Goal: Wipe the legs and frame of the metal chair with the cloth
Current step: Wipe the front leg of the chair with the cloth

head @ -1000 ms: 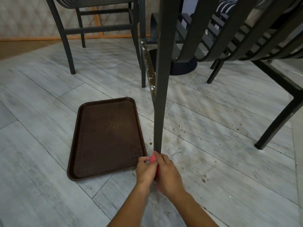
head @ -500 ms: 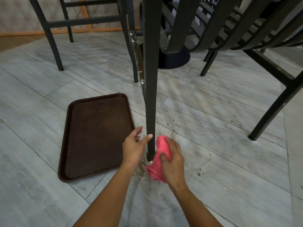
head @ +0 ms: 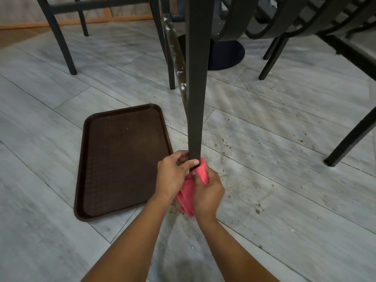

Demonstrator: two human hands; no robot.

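A dark metal chair leg [head: 196,94] runs down the middle of the view to the floor. A pink cloth [head: 188,197] is bunched round its foot. My left hand [head: 173,176] grips the leg just above the foot, thumb lying across its front. My right hand [head: 207,192] holds the cloth against the leg's right side. A lower crossbar [head: 177,55] behind the leg is streaked with brown and white dirt. The foot of the leg is hidden by the cloth and my hands.
A brown plastic tray [head: 122,159] lies flat on the grey plank floor left of the leg. Crumbs and dirt [head: 258,208] are scattered to the right. Another chair's legs [head: 61,39] stand at the back left, a round table base [head: 225,53] behind, a further chair leg [head: 350,137] at right.
My left hand, open beside the leg half a second ago, has closed round it. My right hand has brought the cloth up against the leg's foot.
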